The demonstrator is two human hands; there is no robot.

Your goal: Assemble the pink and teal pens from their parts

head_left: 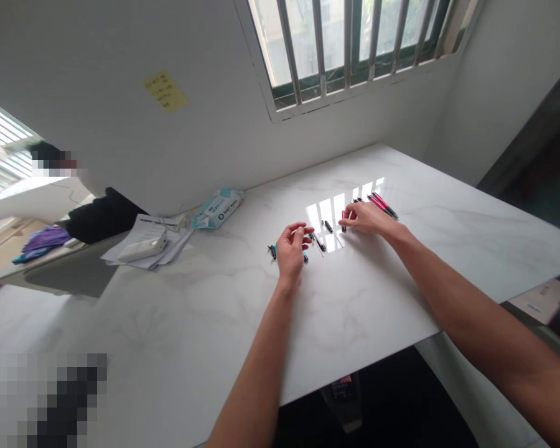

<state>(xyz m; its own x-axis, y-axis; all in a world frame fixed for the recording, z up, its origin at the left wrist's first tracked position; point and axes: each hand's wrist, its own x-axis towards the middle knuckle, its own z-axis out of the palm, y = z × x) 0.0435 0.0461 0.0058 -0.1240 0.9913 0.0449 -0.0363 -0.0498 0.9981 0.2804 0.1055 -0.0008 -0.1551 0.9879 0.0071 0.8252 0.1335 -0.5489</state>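
My right hand (368, 218) rests low over the white marbled table (205, 311), its fingertips closed on a short pink and black pen part (343, 221) that stands nearly upright. Just beyond that hand lie pink and black pens (383, 205), side by side. My left hand (292, 250) is held palm inward with loosely curled, parted fingers, and I see nothing in it. Under and beside it are teal and black pen parts (273, 251), partly hidden by the hand. Between my hands lie black pen pieces (328, 227) and thin refills (318, 242).
A blue and white wipes packet (218, 209) lies by the wall, next to papers (142, 246) with a white device (142, 247) on top. A yellow note (165, 91) is stuck on the wall below a barred window (345, 50). Another person's dark sleeve (105, 218) shows at left.
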